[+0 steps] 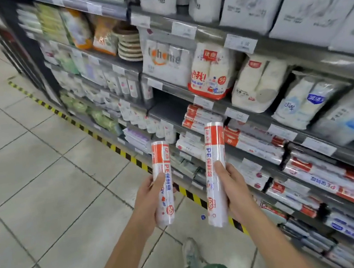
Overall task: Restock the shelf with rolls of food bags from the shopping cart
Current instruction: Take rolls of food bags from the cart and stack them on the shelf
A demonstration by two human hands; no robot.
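Gripping a roll apiece: left hand (150, 200), right hand (234, 190).
Left fingers curl round the shorter roll (163, 180), right fingers round the taller roll (216, 169). Both rolls are upright, apart, in the air before the shelf (259, 122), where stacked rolls (198, 117) lie. Striped tape (115, 149) on tiled floor (42, 172) below.

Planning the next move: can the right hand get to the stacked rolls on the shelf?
Probably yes: nothing stands between the right hand and the stacked rolls, though it grips a roll.
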